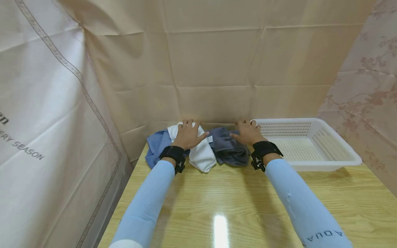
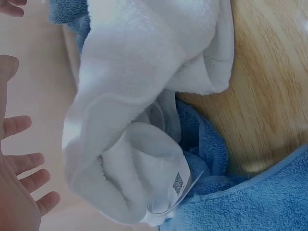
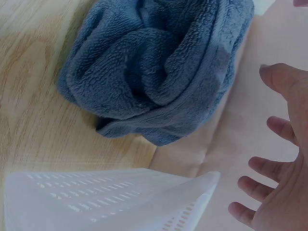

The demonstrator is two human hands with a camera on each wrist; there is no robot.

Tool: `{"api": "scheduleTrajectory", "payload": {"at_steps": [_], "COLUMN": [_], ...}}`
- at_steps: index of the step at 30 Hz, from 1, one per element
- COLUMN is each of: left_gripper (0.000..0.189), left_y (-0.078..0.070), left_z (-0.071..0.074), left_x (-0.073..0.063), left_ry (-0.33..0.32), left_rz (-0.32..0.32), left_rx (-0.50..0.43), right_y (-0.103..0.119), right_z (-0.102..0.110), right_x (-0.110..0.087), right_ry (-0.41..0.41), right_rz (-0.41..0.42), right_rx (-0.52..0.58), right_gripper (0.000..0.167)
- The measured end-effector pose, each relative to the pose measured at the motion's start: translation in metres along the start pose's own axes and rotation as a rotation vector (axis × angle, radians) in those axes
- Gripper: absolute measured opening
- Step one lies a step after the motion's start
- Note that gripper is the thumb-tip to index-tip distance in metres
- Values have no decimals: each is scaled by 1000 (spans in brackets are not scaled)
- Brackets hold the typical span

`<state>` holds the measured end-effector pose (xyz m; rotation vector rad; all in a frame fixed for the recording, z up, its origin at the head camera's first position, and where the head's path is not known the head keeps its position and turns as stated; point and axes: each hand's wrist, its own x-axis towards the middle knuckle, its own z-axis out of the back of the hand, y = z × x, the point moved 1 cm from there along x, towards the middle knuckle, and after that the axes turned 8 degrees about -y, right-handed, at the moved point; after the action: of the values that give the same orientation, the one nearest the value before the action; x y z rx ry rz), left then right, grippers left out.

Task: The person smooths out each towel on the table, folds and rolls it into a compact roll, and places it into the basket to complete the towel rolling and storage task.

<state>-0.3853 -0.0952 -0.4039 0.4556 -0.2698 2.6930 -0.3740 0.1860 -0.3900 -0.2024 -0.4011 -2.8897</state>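
Note:
Three crumpled towels lie in a row at the back of the table. The white towel [image 1: 203,156] overlaps the blue towel [image 1: 157,144] on the left, and a dark grey-blue towel [image 1: 231,150] is bunched on the right. My left hand [image 1: 187,135] is over the white towel with fingers spread, holding nothing. In the left wrist view a tag [image 2: 178,185] shows on the white towel [image 2: 139,57]. My right hand [image 1: 248,133] hovers, fingers spread, between the dark towel and the white basket [image 1: 325,163]; it holds nothing either.
The perforated plastic basket stands on the wooden table [image 1: 248,206] at the back right. A beige cloth [image 1: 214,62] hangs right behind the towels. White printed cloth [image 1: 62,137] hangs at the left, and floral cloth [image 1: 369,103] at the right.

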Motion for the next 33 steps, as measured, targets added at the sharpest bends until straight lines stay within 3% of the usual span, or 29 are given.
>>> {"api": "scheduleTrajectory", "payload": {"at_steps": [5,9,13,16,18,21,23,25,27,30,33], "left_gripper": [74,68,45,22,14,15,19,23,26,36,64], "left_y": [1,-1,-8,-16,-20,-25,-25,-25,-25,-28,-34], "left_z": [-2,2,3,-1,-7,-21,-30,-39,-43,-41,-33], "left_x": [-1,-9,-26,-43,-55,-72,-82,-89,-93,-91,-84], "left_ry": [-7,-75,-239,-287,-242,-87,18,102,153,176,178], "left_rz": [6,-20,-147,-293,-395,-474,-460,-402,-336,-267,-192], "left_rx": [-2,-32,-123,-205,-227,-208,-190,-197,-213,-231,-298], "right_y": [-3,2,11,15,15,8,2,-4,-7,-6,3], "right_z": [-3,-5,-15,-27,-36,-51,-58,-58,-48,-19,19], "right_x": [-2,-6,-12,-19,-25,-33,-38,-42,-45,-49,-54], "right_ry": [-33,-79,-13,67,76,47,17,23,56,136,218], "right_rz": [20,94,171,208,229,225,228,216,195,136,109], "right_rx": [22,99,132,83,17,-62,-88,-44,83,407,733], "right_gripper": [67,62,72,87,90,80,68,56,49,41,38]}}
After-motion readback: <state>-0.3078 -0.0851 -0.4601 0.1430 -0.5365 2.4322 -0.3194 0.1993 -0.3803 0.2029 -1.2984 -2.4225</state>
